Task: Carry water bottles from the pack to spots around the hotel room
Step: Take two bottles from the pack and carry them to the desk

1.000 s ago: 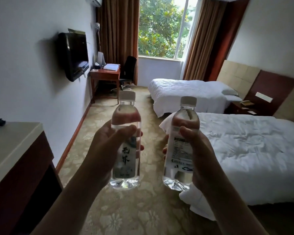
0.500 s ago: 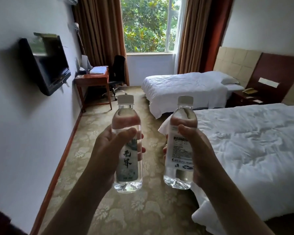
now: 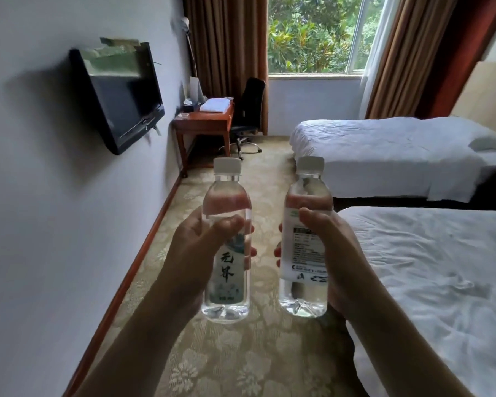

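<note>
Two clear plastic water bottles are held upright, caps up, above the patterned carpet. The left bottle, ribbed at its base and wrapped in a label with brushed characters, is gripped by the left hand, thumb across its front. The right bottle, its printed white label facing the camera, is gripped by the right hand. Both long axes are near vertical. A white rumpled bed is seen at right.
</note>
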